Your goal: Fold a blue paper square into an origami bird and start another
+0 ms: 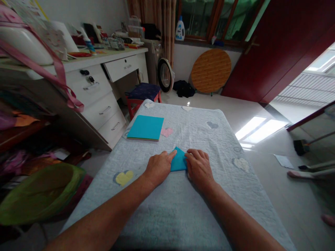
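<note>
A small folded sheet of turquoise paper [178, 161] lies on the pale quilted table cover [183, 209], its point facing away from me. My left hand [158, 166] rests on its left side, fingers curled and fingertips pressing the paper's edge. My right hand [198, 165] presses down on its right side, fingers bent over the edge. Both hands hide the paper's outer corners. A stack of turquoise paper squares [146, 128] lies farther back on the left of the cover.
A white desk with drawers [104, 90] stands to the left, cluttered on top. A red stool [142, 96] sits beyond the table. A green basket [39, 191] is at lower left. A round wooden board [210, 70] leans on the far wall. Someone's feet [298, 174] show at the right.
</note>
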{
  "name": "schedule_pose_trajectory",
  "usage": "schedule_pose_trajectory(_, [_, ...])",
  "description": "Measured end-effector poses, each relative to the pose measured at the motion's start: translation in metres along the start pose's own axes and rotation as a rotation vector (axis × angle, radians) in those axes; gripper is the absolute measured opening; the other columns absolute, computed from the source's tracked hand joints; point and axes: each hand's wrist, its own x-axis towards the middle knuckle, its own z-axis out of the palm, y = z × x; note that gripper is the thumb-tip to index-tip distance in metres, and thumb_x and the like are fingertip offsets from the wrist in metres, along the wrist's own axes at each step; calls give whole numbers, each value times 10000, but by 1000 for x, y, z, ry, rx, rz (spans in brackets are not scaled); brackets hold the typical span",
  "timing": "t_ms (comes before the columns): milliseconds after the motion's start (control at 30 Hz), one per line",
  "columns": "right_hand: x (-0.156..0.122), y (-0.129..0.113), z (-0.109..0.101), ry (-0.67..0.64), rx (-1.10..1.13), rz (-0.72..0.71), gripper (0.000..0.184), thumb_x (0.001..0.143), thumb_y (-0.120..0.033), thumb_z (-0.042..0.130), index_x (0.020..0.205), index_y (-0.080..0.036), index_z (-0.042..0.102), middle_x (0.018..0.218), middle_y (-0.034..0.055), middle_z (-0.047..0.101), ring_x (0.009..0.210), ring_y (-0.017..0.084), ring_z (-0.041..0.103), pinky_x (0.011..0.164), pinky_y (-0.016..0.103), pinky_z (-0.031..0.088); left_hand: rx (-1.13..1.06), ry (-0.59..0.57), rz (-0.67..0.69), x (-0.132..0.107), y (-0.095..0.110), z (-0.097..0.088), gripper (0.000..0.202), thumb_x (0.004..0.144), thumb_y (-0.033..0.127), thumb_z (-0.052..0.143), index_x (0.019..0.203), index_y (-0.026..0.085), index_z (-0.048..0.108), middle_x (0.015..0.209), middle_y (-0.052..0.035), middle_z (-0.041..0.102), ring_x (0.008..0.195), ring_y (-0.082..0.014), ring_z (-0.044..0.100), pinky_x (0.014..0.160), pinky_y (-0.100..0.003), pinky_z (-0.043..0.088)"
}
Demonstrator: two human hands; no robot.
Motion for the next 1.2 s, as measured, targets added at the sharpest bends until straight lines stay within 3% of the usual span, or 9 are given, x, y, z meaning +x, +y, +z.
schedule_pose_trajectory(100, [-2,-8,2,-63,84,-180,239,980,-200,491,1128,-189,678,1216,93,686,1062,225,616,962,391,437,-11,1,7,0,1,-1,463,1009,231,347,1449,336,451,1001,-72,682,822,-255,710,691,-348,536])
schedule_pose_trajectory(167, [-4,-12,2,-114,105,-224,287,990,-241,485,1217,-174,647,1288,105,661,1155,231,602,1011,401,440,-17,9,6,-1,1,-2,454,1010,230,350,1436,333,466,997,-69,687,817,-254,715,682,-345,541])
schedule_pose_trajectory(333, [-7,-16,1,-195,78,-190,368,996,-297,488,1309,-144,606,1400,118,595,1304,261,530,1084,437,420,-38,20,-16,-2,0,-3,458,994,202,381,1425,320,477,1022,-65,702,844,-240,723,703,-329,546])
schedule_pose_trajectory(667, [-8,-15,0,-254,47,-180,423,1013,-336,454,1374,-149,568,1461,99,541,1349,272,492,1109,453,407,-60,77,-95,-9,-11,-2,469,1005,261,420,1472,224,409,1020,-86,742,884,-263,727,705,-360,552])
schedule_pose_trajectory(867, [-7,-16,1,-256,36,-176,426,1002,-338,475,1379,-162,567,1462,96,540,1346,276,494,1110,459,404,-40,95,-64,-14,-10,-1,415,1006,234,410,1416,222,472,997,-76,724,832,-243,715,659,-333,538])
schedule_pose_trajectory(1000, [-8,-16,2,-243,37,-174,433,987,-329,504,1380,-158,564,1452,104,549,1337,279,502,1104,458,408,34,251,30,-20,-10,0,354,973,161,446,1299,205,576,1003,-84,682,901,-254,667,755,-371,543])
schedule_pose_trajectory(1100, [-8,-17,4,-224,51,-172,441,976,-309,522,1390,-162,553,1439,104,563,1332,272,506,1107,458,406,30,387,207,-23,-5,4,297,956,157,479,1218,187,616,1086,-102,665,1007,-279,628,860,-430,541])
schedule_pose_trajectory(1200, [-9,-18,5,-208,67,-158,411,986,-303,504,1371,-177,574,1434,93,569,1329,261,510,1114,449,400,-94,442,362,-26,3,11,273,941,107,452,1159,129,615,1152,-128,661,1089,-254,615,974,-410,522])
